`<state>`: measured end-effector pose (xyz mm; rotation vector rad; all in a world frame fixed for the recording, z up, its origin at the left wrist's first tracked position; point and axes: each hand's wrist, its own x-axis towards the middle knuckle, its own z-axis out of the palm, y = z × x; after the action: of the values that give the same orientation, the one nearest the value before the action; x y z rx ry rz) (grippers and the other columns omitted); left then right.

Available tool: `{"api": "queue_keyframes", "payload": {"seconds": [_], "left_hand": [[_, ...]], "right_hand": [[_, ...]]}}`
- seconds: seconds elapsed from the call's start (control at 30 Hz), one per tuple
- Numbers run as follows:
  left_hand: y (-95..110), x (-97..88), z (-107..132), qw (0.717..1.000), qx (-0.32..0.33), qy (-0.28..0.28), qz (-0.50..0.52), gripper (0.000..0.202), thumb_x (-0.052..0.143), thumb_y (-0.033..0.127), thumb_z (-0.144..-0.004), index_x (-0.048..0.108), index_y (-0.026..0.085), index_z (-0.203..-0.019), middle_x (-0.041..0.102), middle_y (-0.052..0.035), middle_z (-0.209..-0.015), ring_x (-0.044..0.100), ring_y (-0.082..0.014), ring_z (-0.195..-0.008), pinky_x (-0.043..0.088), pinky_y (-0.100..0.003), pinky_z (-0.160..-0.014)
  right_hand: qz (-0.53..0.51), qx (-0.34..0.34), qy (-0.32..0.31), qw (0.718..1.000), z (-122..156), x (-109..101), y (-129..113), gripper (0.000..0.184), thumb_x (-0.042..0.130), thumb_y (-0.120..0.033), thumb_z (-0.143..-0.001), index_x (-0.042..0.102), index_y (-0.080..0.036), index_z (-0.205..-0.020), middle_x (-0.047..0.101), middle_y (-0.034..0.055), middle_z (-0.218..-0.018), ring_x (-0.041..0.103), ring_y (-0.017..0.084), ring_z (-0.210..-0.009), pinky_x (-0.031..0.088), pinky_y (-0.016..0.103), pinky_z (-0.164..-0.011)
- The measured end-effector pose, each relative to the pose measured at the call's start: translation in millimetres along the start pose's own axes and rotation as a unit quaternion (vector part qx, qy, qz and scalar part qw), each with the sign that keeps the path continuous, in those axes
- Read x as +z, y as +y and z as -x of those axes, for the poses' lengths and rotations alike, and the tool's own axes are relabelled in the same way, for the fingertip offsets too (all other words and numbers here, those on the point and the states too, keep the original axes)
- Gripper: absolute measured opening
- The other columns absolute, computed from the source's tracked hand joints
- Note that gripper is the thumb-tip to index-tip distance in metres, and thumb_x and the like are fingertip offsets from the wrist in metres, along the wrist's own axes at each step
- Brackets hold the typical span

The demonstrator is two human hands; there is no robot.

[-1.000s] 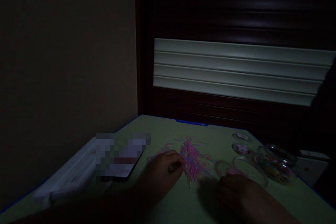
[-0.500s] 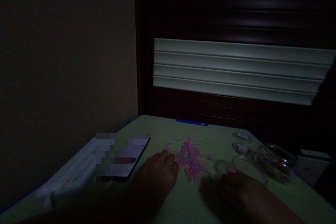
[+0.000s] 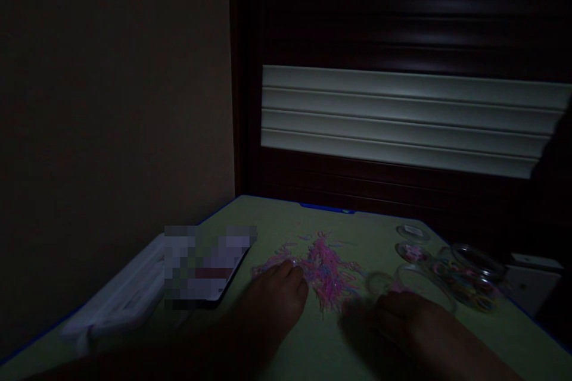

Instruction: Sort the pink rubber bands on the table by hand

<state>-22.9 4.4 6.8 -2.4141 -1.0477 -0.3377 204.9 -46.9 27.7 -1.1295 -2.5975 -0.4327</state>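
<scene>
In the head view, the person's left hand (image 3: 268, 303) is resting at the near edge of a loose heap of thin pink and blue elastic loops (image 3: 324, 271), which is lying in the middle of a pale green table top (image 3: 286, 220) with a blue edge. The loops are probably very light, soft and springy, and they seem tangled, so they are likely to drag on one another and be better picked out singly by fingertip pinch than scooped up. The left hand's fingers (image 3: 290, 274) are curving lightly and touching the strands, but the dim light hides whether they are pinching any. The person's right hand (image 3: 402, 324) is lying in shadow just right of the heap, beside a clear round glass jar (image 3: 422, 289), and its grip is too dark to read, so it may be holding nothing or something small. Beyond that jar, a glass jar of multicoloured elastic loops (image 3: 469, 280) is standing near two round clear lids (image 3: 411, 233). To the left, a pixelated flat object (image 3: 205, 265) is lying next to a white plastic package (image 3: 116, 303).
</scene>
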Motion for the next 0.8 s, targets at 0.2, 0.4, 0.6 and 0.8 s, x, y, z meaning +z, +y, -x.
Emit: {"api": "queue_keyframes", "payload": {"seconds": [0.2,0.4,0.6,0.8], "left_hand": [[0.0,0.5,-5.0,1.000,0.014,0.002,0.008,0.017,0.046,0.003,-0.084,0.059,0.013,-0.078,0.057,-0.0060,-0.079,0.051,-0.0188,-0.080,0.041,-0.031,-0.073],[0.2,1.2,-3.8,1.000,0.021,0.002,0.000,0.016,0.049,0.003,-0.083,0.059,0.013,-0.075,0.058,-0.0053,-0.077,0.052,-0.0191,-0.079,0.040,-0.031,-0.071],[0.5,0.6,-2.9,0.999,0.036,0.015,-0.014,0.016,0.049,0.002,-0.081,0.059,0.012,-0.075,0.058,-0.0069,-0.077,0.053,-0.0224,-0.078,0.041,-0.034,-0.068],[2.6,-2.9,-2.1,0.998,0.047,0.051,0.007,0.017,0.047,0.004,-0.083,0.058,0.013,-0.075,0.057,-0.0054,-0.075,0.052,-0.0202,-0.075,0.040,-0.033,-0.068]], "right_hand": [[-0.005,-0.010,0.032,0.999,0.2,7.8,1.3,0.020,0.051,-0.001,-0.064,0.053,-0.021,-0.065,0.054,-0.0034,-0.059,0.051,0.012,-0.049,0.040,0.024,-0.054],[0.002,0.000,0.041,0.999,2.7,10.0,2.3,0.019,0.050,-0.004,-0.067,0.054,-0.022,-0.064,0.053,-0.0033,-0.058,0.049,0.011,-0.049,0.038,0.025,-0.054],[0.004,0.002,0.035,0.999,1.4,9.9,2.0,0.023,0.052,-0.001,-0.062,0.057,-0.022,-0.070,0.055,-0.0035,-0.060,0.050,0.012,-0.051,0.033,0.024,-0.047],[-0.026,0.005,0.041,0.999,-0.3,9.0,0.7,0.021,0.052,0.000,-0.061,0.055,-0.021,-0.065,0.055,-0.0034,-0.060,0.050,0.011,-0.051,0.038,0.024,-0.054]]}}
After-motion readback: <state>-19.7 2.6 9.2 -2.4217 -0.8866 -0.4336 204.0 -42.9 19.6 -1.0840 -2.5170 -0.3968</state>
